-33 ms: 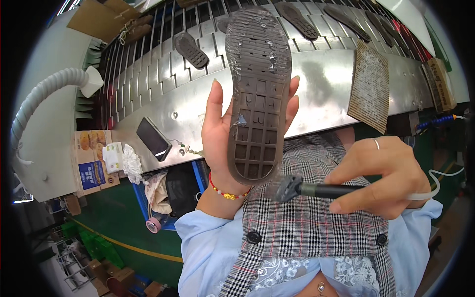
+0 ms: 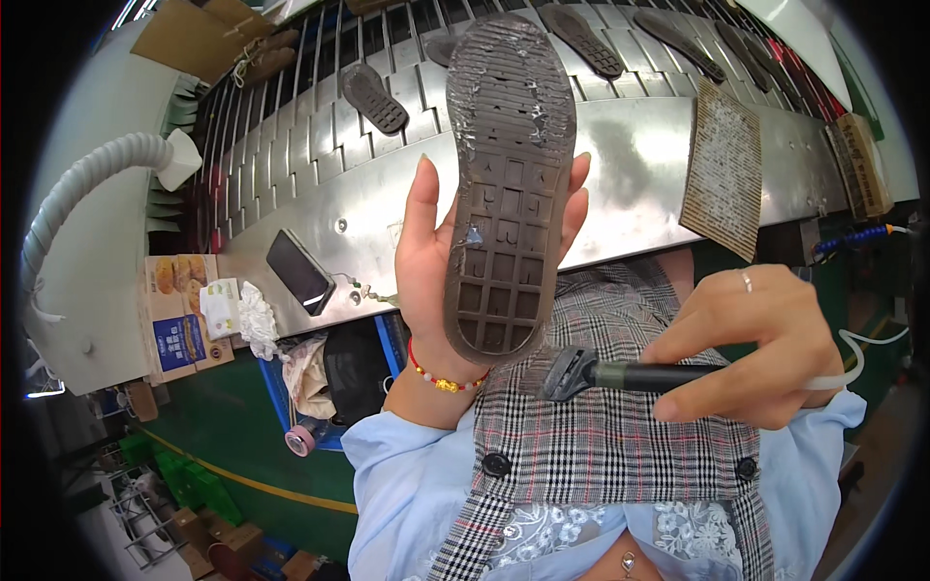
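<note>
My left hand (image 2: 420, 266) holds a dark brown shoe sole (image 2: 508, 223) upright from behind, its thumb and fingertips showing at the two sides. Molded square recesses fill the lower part, and the ridged upper part has a glossy, wet-looking film. My right hand (image 2: 765, 339) grips a brush (image 2: 644, 377) by its black handle; a white tube runs from the handle's far end. The brush's grey, coated head is near the sole's bottom end, over my checked apron (image 2: 620, 436). It appears apart from the sole.
More soles (image 2: 374, 99) lie on the slatted metal conveyor (image 2: 320, 155) ahead. A phone (image 2: 300, 271) rests at the metal table's left, a corrugated board (image 2: 722, 169) at its right. A flexible grey hose (image 2: 92, 174) arches at left. Below is a blue crate (image 2: 281, 397).
The sole has tipped slightly to the right at its top. The brush and my right hand have shifted a little; the brush head shows sharper now.
</note>
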Available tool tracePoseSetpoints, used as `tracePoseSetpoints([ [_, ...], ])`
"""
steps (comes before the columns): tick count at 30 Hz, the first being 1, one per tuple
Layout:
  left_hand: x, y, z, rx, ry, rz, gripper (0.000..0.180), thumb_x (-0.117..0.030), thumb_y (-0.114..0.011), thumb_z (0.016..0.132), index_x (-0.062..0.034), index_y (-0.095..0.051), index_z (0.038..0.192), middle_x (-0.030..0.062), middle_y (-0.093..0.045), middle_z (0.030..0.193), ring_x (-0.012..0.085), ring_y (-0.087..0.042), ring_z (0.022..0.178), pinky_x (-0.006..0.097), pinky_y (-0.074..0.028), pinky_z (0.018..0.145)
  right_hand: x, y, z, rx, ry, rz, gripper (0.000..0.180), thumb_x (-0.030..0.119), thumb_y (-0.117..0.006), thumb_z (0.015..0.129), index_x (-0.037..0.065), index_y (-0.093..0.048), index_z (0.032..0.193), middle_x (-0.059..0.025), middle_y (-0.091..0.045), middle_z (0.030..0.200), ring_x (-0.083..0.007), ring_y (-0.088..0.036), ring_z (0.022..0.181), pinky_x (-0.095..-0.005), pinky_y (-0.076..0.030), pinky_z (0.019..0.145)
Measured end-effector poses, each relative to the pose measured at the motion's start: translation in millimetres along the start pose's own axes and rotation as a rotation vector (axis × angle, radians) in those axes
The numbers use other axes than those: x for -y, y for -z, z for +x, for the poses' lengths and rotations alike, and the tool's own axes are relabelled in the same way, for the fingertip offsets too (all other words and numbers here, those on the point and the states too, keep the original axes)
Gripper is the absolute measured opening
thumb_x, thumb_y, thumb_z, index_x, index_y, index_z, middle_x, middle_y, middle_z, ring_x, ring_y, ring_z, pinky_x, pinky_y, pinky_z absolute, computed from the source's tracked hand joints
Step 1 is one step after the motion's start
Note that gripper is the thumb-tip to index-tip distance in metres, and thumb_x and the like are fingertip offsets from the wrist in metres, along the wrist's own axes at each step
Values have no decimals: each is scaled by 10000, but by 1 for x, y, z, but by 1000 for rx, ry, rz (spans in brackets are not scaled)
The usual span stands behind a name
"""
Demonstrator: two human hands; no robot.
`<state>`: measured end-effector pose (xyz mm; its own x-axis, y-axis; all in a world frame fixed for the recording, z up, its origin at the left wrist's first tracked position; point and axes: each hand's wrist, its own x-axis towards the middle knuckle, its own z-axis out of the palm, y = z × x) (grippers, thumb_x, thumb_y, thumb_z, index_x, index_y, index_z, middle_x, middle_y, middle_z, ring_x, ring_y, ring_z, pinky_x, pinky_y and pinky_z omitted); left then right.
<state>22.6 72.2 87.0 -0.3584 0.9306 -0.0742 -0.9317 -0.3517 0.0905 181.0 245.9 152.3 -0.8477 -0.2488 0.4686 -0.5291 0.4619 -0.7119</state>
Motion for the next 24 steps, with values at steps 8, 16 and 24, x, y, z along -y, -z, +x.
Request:
tracePoseSetpoints([
  [8,4,-12,-5,-180,103,235,860,-626,-204,967,67,-165,1476,308,-177,1516,380,-197,1427,479,-218,1171,0,13,-4,-22,-50,-8,115,174,-664,803,138,-773,809,-145,-696,809,-201,-652,604,-290,-518,537],
  [16,2,-18,-12,-338,201,447,919,-674,-156,945,73,-135,1480,311,-164,1521,424,-232,1408,533,-203,1155,-3,26,-4,14,-17,-21,152,138,-620,789,111,-769,797,-156,-691,780,-205,-636,579,-284,-516,518],
  [24,-7,16,-15,279,350,-278,847,-668,-258,947,-23,-229,1495,188,-326,1507,329,-384,1354,440,-339,1111,-3,36,-11,24,27,-111,190,218,-605,842,132,-762,777,-146,-698,813,-195,-644,601,-269,-499,520],
])
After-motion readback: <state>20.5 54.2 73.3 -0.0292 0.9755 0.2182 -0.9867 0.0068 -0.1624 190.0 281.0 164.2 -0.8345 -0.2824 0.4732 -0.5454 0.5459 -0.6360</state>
